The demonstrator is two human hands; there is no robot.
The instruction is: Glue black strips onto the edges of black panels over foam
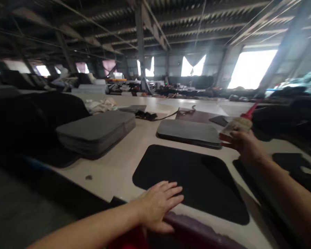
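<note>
My left hand [162, 204] lies with its fingers spread over the near edge of a black panel with rounded corners [186, 176], which is flat on the table. Raised at the right, my right hand [245, 143] is wrapped round a stained, pale squeeze bottle [235, 126] with a pointed red nozzle. The bottle is tilted, nozzle up and to the right, and blurred. Just behind the black panel, and left of my right hand, lies a low stack of grey panels [189, 130].
A thicker stack of grey panels [95, 129] stands at the left of the pale table [114, 173]. Dark fabric [36, 114] is heaped beyond it. A dark strap [147, 116] lies behind the stacks. Purple material [194, 231] covers the near edge. Black cut pieces [290, 160] lie right.
</note>
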